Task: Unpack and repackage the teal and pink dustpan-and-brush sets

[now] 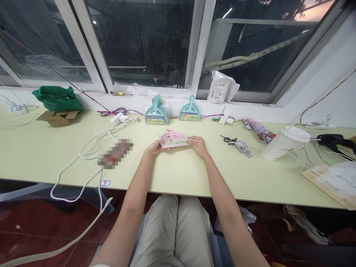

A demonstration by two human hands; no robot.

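Note:
A pink mini dustpan and brush set (pixel 174 138) in clear wrapping is held just above or on the table, in the middle of the head view. My left hand (pixel 157 147) grips its left end. At the right end, my right hand (pixel 198 145) pinches the wrapping. Behind it, a stack of teal dustpan sets (pixel 156 111) leans upright by the window wall. A teal dustpan set (pixel 189 109) stands a little to the right of that stack, also wrapped.
White cables (pixel 83 148) and a blurred-out object (pixel 115 154) lie left on the table (pixel 178 178). Keys (pixel 241 147), a folded umbrella-like bundle (pixel 259 130), a white lidded cup (pixel 286 142) and a paper bag (pixel 330 181) are right. An open cardboard box (pixel 58 118) sits far left.

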